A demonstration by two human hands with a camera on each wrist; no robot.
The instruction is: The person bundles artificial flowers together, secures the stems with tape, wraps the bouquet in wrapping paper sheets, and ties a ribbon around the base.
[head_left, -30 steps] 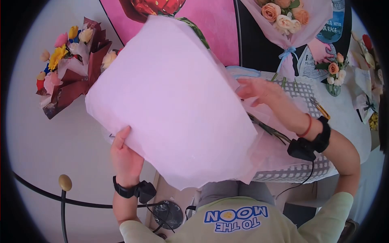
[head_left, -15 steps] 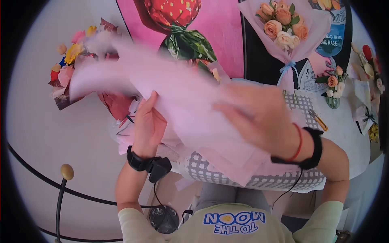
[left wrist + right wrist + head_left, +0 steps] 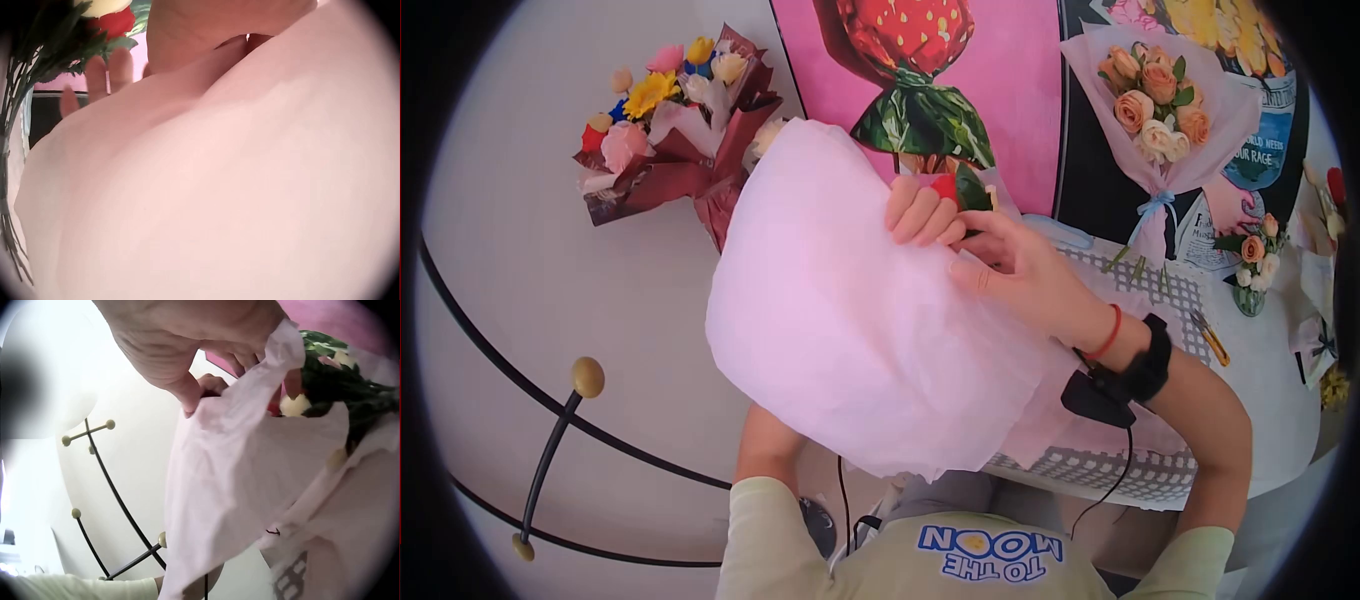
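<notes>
- Here, the left hand [image 3: 920,212] and right hand [image 3: 1040,285] pinch the pink paper [image 3: 820,310] between them.
- It might rip if they pull too hard.
- Just past them, a red flower [image 3: 944,187] could get squashed if they press.

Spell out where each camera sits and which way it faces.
Head: on the person's head, facing forward and down at the pale pink wrapping sheet; shows left hand, right hand, both arms and the light green T-shirt.
Left wrist: on that wrist, facing along the sheet, a red flower beyond; skin fills the top.
Right wrist: on that wrist, facing the right hand gripping the sheet; a sleeve shows lower left.
Shared: head and right wrist both see the black frame with tan knobs.
</notes>
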